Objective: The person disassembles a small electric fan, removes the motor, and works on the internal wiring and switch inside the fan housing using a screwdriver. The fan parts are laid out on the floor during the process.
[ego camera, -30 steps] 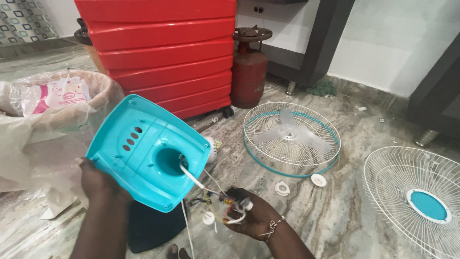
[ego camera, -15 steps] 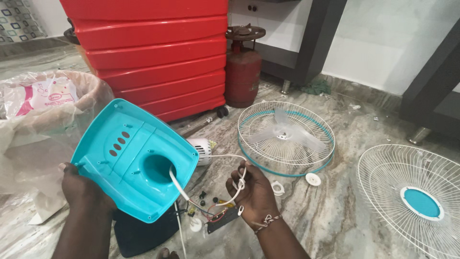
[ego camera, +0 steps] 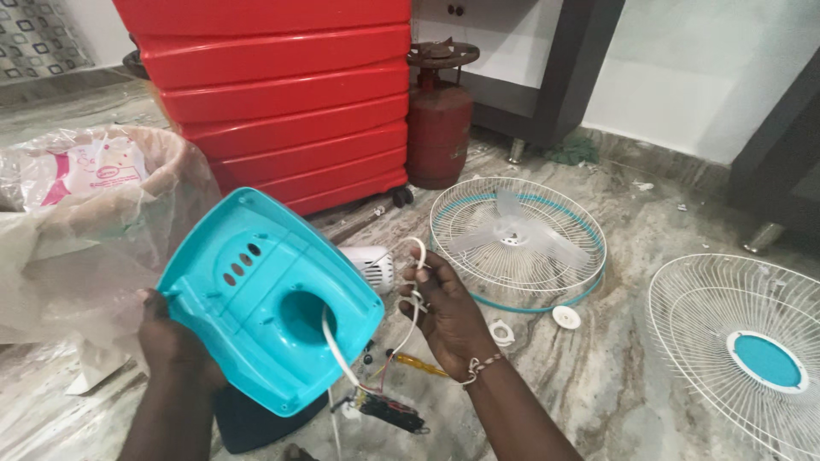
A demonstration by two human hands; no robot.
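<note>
Fan is well stripped down: both grilles [ego camera: 741, 352] and the blade [ego camera: 515, 232] lie on the floor, and the white cord [ego camera: 338, 352] runs through the hole of the turquoise base cover [ego camera: 256, 299], held up over the floor. Left hand [ego camera: 166, 337] is clamped on the cover's lower edge; right hand [ego camera: 444, 312] is closed, pinching the cord loop.

Left hand [ego camera: 171, 337] clenched low; right hand [ego camera: 444, 312] raised, fingers [ego camera: 420, 282] pinched together.
</note>
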